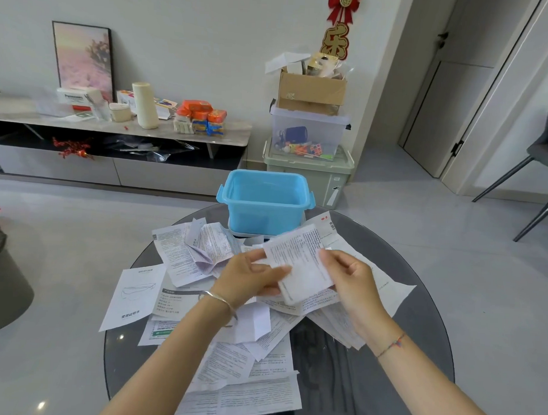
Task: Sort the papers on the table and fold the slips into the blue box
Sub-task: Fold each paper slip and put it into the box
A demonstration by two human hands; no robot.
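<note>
Between left hand (248, 276), right hand (351, 280), folded slip (298, 264)

Slip (298, 267) (perhaps folded) near blue box (260, 213)

dark glass table (338, 380), papers (245, 371) heaped under left hand (248, 278) and right hand (351, 281), blue box (263, 204) just beyond them
</note>
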